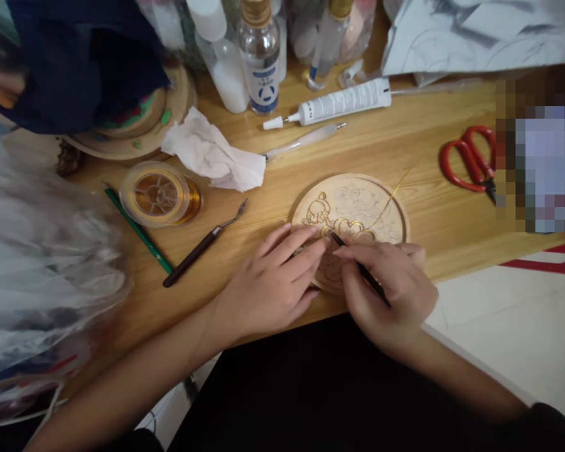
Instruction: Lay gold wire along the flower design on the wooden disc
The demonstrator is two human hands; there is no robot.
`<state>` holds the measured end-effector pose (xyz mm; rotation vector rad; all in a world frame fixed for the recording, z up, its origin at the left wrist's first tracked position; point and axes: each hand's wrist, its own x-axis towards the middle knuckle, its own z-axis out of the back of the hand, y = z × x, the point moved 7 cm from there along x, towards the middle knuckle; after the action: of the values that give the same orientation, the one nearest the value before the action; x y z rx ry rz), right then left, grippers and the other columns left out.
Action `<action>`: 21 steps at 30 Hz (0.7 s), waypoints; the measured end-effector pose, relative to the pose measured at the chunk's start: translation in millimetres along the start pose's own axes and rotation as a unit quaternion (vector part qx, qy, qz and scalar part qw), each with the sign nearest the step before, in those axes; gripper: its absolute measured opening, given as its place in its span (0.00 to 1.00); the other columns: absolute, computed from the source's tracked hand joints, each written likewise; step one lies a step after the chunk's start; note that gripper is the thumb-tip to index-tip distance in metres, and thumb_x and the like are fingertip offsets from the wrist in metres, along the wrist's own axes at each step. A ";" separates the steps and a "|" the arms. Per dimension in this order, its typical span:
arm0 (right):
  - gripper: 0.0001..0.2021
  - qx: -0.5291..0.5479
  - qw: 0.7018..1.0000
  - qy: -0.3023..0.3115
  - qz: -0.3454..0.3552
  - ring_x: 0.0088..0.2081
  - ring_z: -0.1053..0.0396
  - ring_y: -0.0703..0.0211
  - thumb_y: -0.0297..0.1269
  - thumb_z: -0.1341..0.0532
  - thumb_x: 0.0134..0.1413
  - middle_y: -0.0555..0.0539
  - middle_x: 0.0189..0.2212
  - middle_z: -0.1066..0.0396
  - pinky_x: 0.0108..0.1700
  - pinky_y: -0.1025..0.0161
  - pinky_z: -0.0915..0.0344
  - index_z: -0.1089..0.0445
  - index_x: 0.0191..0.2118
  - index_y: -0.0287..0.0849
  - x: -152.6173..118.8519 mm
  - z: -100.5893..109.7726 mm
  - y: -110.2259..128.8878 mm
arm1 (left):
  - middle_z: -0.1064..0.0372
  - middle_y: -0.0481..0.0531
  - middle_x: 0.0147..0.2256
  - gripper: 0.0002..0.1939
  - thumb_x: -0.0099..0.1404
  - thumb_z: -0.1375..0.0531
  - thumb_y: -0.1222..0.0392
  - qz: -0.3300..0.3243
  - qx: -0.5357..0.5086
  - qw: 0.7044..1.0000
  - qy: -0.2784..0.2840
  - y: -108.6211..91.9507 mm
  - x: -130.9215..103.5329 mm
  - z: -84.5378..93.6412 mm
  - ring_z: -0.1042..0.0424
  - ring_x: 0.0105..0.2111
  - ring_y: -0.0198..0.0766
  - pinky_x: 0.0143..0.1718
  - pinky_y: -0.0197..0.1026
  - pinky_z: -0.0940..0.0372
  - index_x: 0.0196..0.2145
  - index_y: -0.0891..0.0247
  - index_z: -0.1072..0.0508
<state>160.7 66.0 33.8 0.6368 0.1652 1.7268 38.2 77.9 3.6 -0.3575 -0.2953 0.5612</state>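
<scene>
We see L hand point(277, 282) palm-down at wood disc point(330, 183)'s near-left edge, fingers extended, slightly parted. R hand point(390, 282), disc's near-right, pinches blk tool point(374, 285).

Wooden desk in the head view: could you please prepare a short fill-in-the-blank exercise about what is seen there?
1. The right grip holds a slim tool coloured ____.
2. In the picture, the spool of golden wire sits to the ____ of the round wooden disc.
3. The scissors have handles coloured ____.

Missing words: black; left; red.
</scene>
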 end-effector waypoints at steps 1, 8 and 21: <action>0.10 -0.006 1.000 -0.001 0.004 0.36 0.22 0.61 0.22 0.38 0.55 0.51 0.36 0.20 0.38 0.59 0.41 0.30 0.39 0.45 -0.4 -0.4 0.1 | 0.30 0.59 0.56 0.20 0.70 0.46 0.58 0.000 0.004 1.000 -0.001 -0.3 -0.3 -0.3 0.38 0.62 0.49 0.65 0.52 0.46 0.53 0.73 0.29; 0.09 0.032 0.998 -0.045 0.020 0.34 0.22 0.60 0.24 0.36 0.55 0.50 0.35 0.20 0.37 0.60 0.36 0.31 0.39 0.45 -3.0 4.9 -3.2 | 0.32 0.62 0.59 0.24 0.71 0.46 0.56 -0.007 0.069 0.997 -0.027 -4.6 -3.3 0.5 0.39 0.63 0.49 0.65 0.52 0.45 0.58 0.75 0.33; 0.15 0.191 0.968 -0.148 -0.069 0.41 0.22 0.54 0.22 0.34 0.51 0.47 0.38 0.21 0.42 0.57 0.24 0.27 0.43 0.45 -30.1 26.0 -34.4 | 0.32 0.66 0.58 0.23 0.68 0.41 0.54 -0.029 0.118 0.991 -0.060 -8.9 -4.5 5.9 0.35 0.60 0.55 0.60 0.57 0.40 0.55 0.72 0.31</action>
<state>206.8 41.0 30.9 1.1317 0.3270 1.4548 36.6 69.8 11.8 -0.0850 -0.3500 0.5540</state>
